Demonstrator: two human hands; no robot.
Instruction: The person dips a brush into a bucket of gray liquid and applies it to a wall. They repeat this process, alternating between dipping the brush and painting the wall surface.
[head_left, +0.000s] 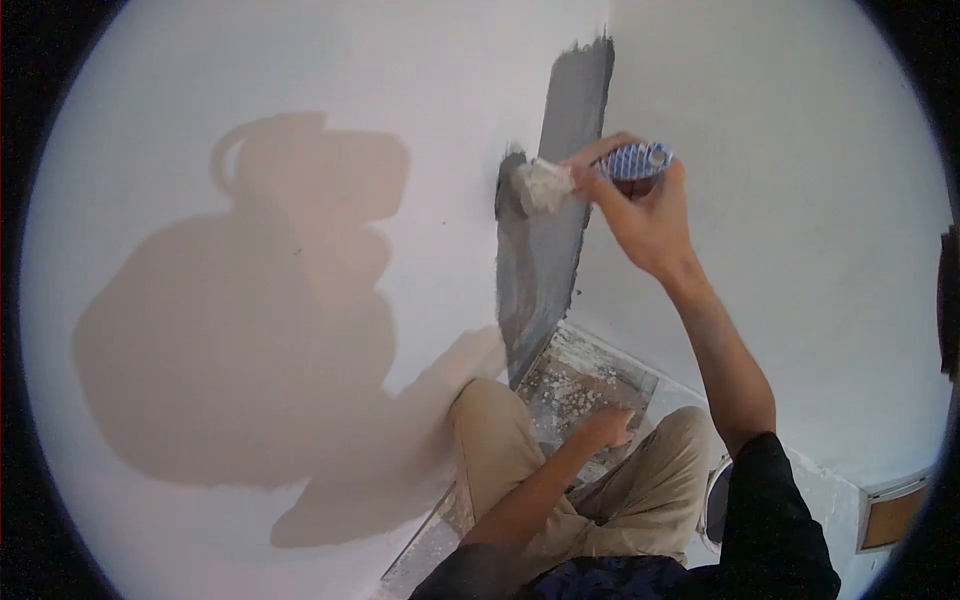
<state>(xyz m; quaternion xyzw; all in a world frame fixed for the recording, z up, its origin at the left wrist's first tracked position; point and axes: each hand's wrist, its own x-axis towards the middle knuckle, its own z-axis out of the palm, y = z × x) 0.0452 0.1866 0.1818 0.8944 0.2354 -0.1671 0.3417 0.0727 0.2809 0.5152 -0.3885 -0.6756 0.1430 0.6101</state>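
Observation:
My right hand (640,205) is raised at the wall corner, its fingers wrapped round a brush (635,162) with a blue-and-white patterned handle. The brush's pale head (543,187) is slightly blurred and lies over the left edge of a grey painted strip (575,110). Fresh darker grey shows just left of the brush head. My left hand (610,427) is low between my knees, above the speckled floor. Its fingers look curled in, and whatever they may hold is too small to make out.
White walls meet at the corner behind the grey strip. The floor (585,375) below is spattered with white. A round container (716,505) is partly hidden by my right sleeve. A brown-and-white framed object (893,518) stands at the lower right. My shadow covers the left wall.

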